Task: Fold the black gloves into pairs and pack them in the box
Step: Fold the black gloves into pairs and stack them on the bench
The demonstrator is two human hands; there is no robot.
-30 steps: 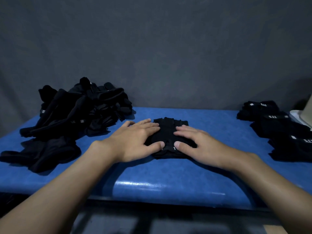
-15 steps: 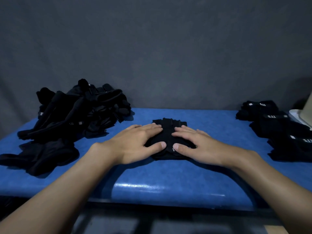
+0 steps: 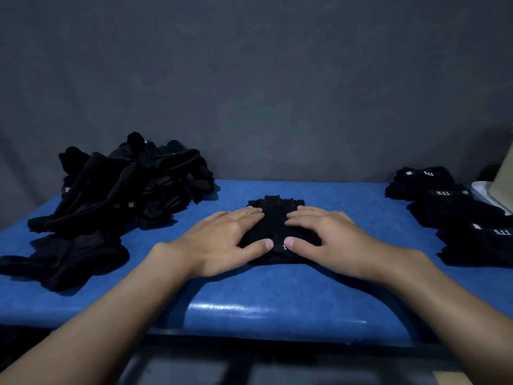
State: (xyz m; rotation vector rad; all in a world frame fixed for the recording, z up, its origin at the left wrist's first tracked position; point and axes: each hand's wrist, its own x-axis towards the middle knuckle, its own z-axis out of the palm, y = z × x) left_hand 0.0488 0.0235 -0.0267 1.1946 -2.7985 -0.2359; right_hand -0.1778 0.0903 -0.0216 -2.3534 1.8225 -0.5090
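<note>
On the blue counter [image 3: 277, 304], your left grip [image 3: 222, 240] and right grip [image 3: 330, 240] lie flat, fingers straight, on the folded gloves [image 3: 274, 218]; press evenly.

A folded pair of gloves [image 3: 276, 218] is lying in the middle of the desk [image 3: 277, 307], a little toward its far side. The left hand [image 3: 222, 240] is resting flat on the pair's left half and the right hand [image 3: 330, 240] on its right half, with the thumbs nearly meeting over the near edge. A heap of loose gloves [image 3: 119, 190] is sitting at the far left, spilling toward the near left. Folded pairs [image 3: 455, 212] are lying in a row along the right edge, well apart from the middle pair.
</note>
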